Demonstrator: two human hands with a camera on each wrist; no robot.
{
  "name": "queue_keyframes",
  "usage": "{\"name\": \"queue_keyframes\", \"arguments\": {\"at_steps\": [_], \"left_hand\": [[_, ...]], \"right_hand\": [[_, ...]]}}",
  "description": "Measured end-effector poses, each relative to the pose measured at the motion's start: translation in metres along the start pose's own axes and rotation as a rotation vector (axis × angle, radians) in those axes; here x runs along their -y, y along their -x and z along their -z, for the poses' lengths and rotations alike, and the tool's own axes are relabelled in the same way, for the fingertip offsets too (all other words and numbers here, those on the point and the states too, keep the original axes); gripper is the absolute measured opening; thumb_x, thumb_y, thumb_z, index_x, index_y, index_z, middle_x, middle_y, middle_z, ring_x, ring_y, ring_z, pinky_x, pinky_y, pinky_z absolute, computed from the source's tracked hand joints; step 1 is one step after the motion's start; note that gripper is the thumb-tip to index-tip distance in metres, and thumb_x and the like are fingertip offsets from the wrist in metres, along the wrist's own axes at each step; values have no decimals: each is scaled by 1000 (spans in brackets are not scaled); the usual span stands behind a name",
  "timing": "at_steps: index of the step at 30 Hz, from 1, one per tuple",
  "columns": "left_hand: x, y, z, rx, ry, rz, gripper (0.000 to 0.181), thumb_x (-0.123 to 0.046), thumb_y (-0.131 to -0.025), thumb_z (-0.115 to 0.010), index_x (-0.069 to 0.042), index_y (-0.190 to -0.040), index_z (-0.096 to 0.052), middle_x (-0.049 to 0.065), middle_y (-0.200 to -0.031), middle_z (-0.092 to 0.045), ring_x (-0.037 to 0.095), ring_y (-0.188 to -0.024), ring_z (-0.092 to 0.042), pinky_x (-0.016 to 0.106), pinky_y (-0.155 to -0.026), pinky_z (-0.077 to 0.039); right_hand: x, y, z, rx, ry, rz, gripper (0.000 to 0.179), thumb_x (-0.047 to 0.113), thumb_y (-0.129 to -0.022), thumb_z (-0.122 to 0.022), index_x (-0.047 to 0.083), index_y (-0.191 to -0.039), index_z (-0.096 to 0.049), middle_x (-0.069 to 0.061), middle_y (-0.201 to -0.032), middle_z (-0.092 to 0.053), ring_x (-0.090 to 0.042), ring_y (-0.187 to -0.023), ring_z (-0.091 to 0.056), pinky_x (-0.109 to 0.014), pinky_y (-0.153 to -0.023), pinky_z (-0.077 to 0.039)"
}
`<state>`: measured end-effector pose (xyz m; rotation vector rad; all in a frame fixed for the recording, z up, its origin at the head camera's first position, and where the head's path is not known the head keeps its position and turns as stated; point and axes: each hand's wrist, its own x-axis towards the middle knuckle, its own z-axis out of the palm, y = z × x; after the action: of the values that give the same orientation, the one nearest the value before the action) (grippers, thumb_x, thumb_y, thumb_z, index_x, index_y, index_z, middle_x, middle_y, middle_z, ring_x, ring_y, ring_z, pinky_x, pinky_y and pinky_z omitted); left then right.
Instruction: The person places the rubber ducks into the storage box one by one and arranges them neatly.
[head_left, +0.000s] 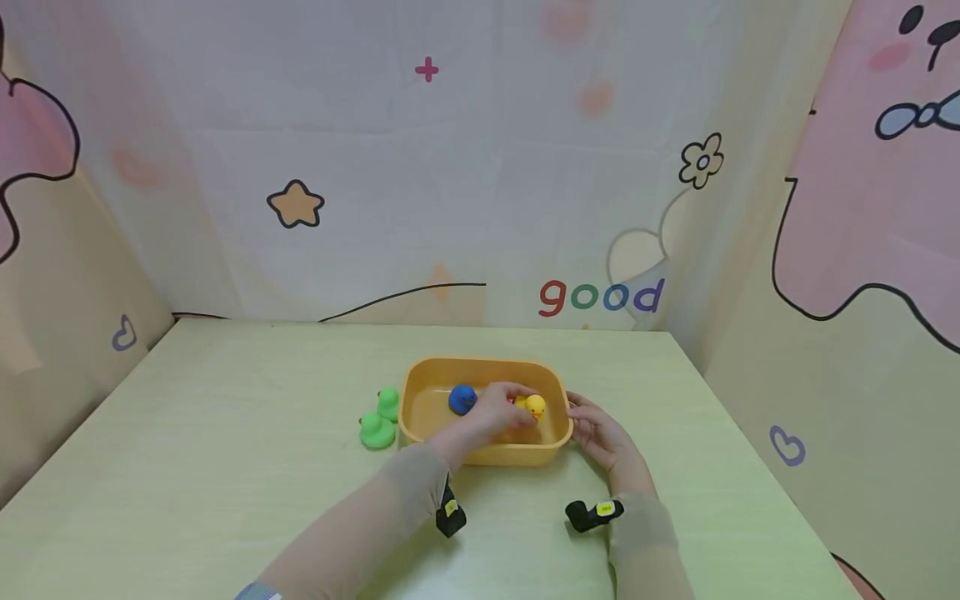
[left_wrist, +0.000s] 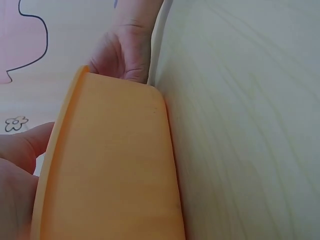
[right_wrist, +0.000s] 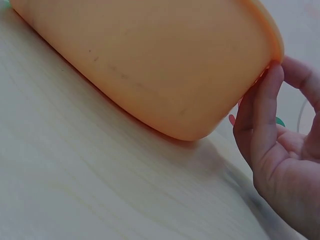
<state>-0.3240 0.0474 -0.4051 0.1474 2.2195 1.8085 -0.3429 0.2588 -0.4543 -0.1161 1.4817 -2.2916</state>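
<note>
Going from left to right across the table [head_left: 225,433], two green ducks [head_left: 378,419] sit just outside the left wall of the orange tub [head_left: 480,454], one behind the other and both upright. They are untouched; judged from how things lie, they are what remains outside the tub.

Inside the tub, a blue duck [head_left: 462,399] rests toward the back left, apart from any hand. Just right of it the left hand [head_left: 495,414] reaches over the near rim and down into the tub, its fingers curled around a yellow duck [head_left: 534,407] whose head and orange beak show beside the fingertips. Whether the duck touches the tub floor cannot be told. A trace of red shows next to it, too hidden to name.

At the tub's right end, the right hand [head_left: 600,433] steadies the wall: the right wrist view shows its fingers straight, the tips pressing the outside under the rim [right_wrist: 270,45], holding nothing.

So two ducks appear to be in, two out.

The only readable writing is "good" [head_left: 602,297], in coloured letters on the backdrop cloth. Small yellow tags on the wrist cameras are too small to read.
</note>
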Motion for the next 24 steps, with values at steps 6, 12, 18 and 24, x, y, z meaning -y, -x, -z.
{"name": "queue_keyframes", "arguments": {"at_steps": [6, 12, 18, 24], "left_hand": [[3, -2, -3, -26, -107, -30, 39, 1, -76, -79, -5, -113, -72, 10, -110, -64, 21, -93, -53, 30, -85, -53], [4, -1, -6, -57, -209, -13, 38, -6, -74, -83, -7, -111, -73, 7, -105, -64, 21, -94, -53, 33, -88, -52], [2, 1, -9, -27, -250, 20, 36, -6, -76, -82, -10, -110, -73, 5, -101, -63, 20, -91, -53, 30, -86, -53], [2, -1, -10, -1, -308, 27, 30, -3, -76, -81, -8, -105, -74, 9, -101, -63, 20, -90, -52, 33, -88, -52]], "right_hand": [[5, 5, -7, 28, -10, 3, 59, -5, -97, -33, -4, -149, -7, 0, -104, -58, -4, -81, -61, -15, -73, -54], [7, 9, -11, 23, -1, -11, 66, -3, -97, -36, -4, -152, 0, 0, -108, -58, -3, -83, -61, -14, -77, -54], [8, 9, -11, 11, -2, -18, 65, -2, -97, -36, -3, -153, -1, 0, -109, -58, -3, -84, -62, -14, -78, -54], [8, 9, -10, 18, -2, -20, 68, -2, -98, -36, -3, -154, 2, 1, -108, -59, -3, -84, -62, -14, -79, -54]]}}
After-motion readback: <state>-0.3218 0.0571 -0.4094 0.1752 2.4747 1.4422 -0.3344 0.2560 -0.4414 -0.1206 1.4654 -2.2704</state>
